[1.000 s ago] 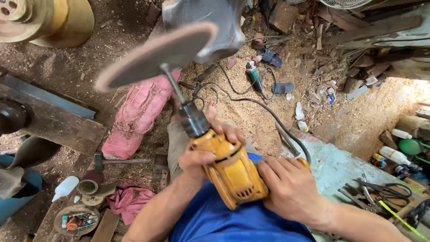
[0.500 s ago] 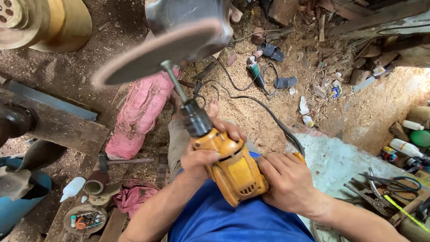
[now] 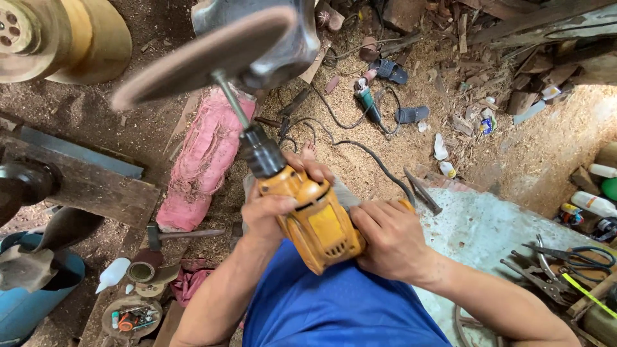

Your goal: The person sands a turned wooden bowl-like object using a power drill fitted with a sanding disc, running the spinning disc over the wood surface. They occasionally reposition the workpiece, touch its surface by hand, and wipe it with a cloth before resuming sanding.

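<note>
Both hands grip a yellow drill (image 3: 318, 222), left hand (image 3: 273, 209) fingers closed near the chuck, right hand (image 3: 385, 241) behind, its shaft running up-left to a sanding disc (image 3: 199, 54) touching a metal piece (image 3: 283, 38).

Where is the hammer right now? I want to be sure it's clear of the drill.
In the head view the hammer lies on the ground at lower left, just below the pink sack and left of the left hand gripping the yellow drill.
</note>
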